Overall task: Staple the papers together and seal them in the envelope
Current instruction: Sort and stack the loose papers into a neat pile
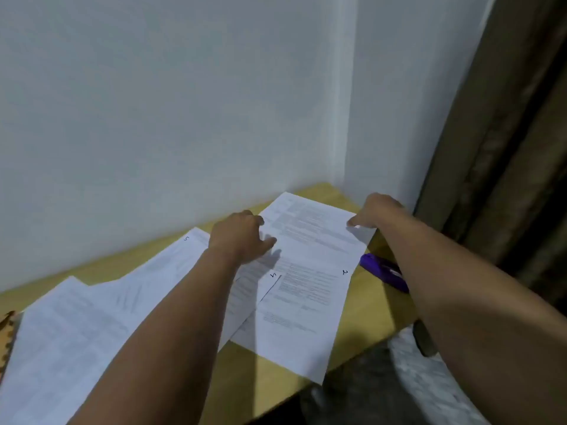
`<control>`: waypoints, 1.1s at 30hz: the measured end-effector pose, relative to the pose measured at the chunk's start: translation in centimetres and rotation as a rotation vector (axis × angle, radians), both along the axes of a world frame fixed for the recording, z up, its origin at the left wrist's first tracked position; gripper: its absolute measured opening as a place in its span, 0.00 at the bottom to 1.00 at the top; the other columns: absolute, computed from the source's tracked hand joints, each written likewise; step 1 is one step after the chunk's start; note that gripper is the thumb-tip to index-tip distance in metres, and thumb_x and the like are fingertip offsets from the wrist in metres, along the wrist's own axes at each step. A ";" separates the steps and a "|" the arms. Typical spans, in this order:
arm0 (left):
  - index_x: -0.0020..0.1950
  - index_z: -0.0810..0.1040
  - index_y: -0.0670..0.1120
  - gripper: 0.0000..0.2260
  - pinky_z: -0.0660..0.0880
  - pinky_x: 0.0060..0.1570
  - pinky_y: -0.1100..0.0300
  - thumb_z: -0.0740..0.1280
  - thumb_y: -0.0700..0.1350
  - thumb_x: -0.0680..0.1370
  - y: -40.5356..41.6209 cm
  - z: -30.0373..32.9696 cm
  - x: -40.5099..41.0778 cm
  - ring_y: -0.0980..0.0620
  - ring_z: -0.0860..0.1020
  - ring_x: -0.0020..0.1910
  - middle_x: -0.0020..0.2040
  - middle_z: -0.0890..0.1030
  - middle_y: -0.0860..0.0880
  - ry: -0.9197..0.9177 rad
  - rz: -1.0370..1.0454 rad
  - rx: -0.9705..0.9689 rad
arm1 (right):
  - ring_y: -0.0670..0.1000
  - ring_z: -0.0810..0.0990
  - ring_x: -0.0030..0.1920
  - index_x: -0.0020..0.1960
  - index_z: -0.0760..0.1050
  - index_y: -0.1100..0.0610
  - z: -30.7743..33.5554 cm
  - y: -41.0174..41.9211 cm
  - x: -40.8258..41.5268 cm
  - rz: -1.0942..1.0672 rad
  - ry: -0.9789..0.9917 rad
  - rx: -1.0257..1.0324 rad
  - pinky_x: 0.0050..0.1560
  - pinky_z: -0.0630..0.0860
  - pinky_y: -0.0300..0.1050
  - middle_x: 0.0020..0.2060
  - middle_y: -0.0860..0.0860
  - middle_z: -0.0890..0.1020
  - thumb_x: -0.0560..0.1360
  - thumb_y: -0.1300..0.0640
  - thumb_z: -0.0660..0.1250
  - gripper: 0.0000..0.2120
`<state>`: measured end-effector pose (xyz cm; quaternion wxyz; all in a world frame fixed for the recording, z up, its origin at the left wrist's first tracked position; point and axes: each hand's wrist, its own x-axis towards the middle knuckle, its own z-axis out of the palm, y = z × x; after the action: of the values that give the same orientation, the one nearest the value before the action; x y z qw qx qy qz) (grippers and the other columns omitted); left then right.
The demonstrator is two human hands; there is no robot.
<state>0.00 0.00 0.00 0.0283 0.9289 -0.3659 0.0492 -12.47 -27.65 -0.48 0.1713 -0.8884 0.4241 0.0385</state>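
Where pale walls [184,102] meet, papers [306,286] cover a yellow table [371,308].

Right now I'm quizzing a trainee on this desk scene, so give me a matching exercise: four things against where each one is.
Things:
1. purple stapler
2. sheet marked 2
3. sheet marked 5
4. curtain

Places:
A. far right, beside the wall
B. partly under the right forearm
C. left of the left hand
D. between both hands, right hand at its far corner

Pairs: 1-B, 2-D, 3-C, 4-A
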 end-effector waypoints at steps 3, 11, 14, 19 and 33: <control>0.68 0.77 0.55 0.25 0.75 0.58 0.51 0.64 0.65 0.76 -2.0 -1.6 0.4 0.49 0.75 0.66 0.68 0.76 0.54 0.072 -0.039 0.035 | 0.58 0.78 0.51 0.57 0.72 0.57 -1.6 -0.9 0.2 -0.004 0.046 0.011 0.48 0.76 0.48 0.53 0.54 0.79 0.69 0.35 0.79 0.32; 0.44 0.83 0.52 0.14 0.78 0.50 0.50 0.63 0.59 0.74 -3.0 -4.2 0.0 0.47 0.78 0.54 0.52 0.78 0.52 0.148 -0.037 0.040 | 0.62 0.80 0.62 0.67 0.74 0.62 -2.4 -2.2 1.0 -0.144 0.048 0.094 0.53 0.77 0.51 0.62 0.58 0.80 0.62 0.35 0.84 0.45; 0.45 0.83 0.51 0.13 0.78 0.47 0.53 0.63 0.58 0.74 -2.8 -4.4 0.3 0.48 0.78 0.52 0.50 0.79 0.53 0.167 -0.035 0.021 | 0.60 0.80 0.53 0.54 0.75 0.64 -2.3 -2.2 0.6 -0.204 0.033 0.122 0.50 0.77 0.49 0.56 0.58 0.81 0.64 0.43 0.86 0.33; 0.63 0.80 0.55 0.19 0.74 0.53 0.54 0.64 0.60 0.76 -2.5 -3.2 0.4 0.49 0.78 0.61 0.61 0.80 0.54 0.172 -0.026 0.013 | 0.62 0.83 0.52 0.43 0.74 0.60 -1.4 -1.2 -0.5 -0.288 -0.155 0.033 0.47 0.79 0.48 0.47 0.57 0.79 0.68 0.64 0.79 0.13; 0.74 0.71 0.51 0.22 0.76 0.54 0.46 0.65 0.52 0.80 5.3 12.3 -2.7 0.44 0.72 0.67 0.71 0.73 0.49 -0.215 -0.026 -0.360 | 0.49 0.85 0.47 0.48 0.87 0.54 14.5 10.7 -0.4 0.103 -1.052 -0.007 0.51 0.79 0.41 0.43 0.47 0.87 0.78 0.60 0.72 0.05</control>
<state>-2.75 5.32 12.34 0.1556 0.8934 -0.3642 0.2121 -12.86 -16.99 13.99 0.3560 -0.8079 0.2367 -0.4056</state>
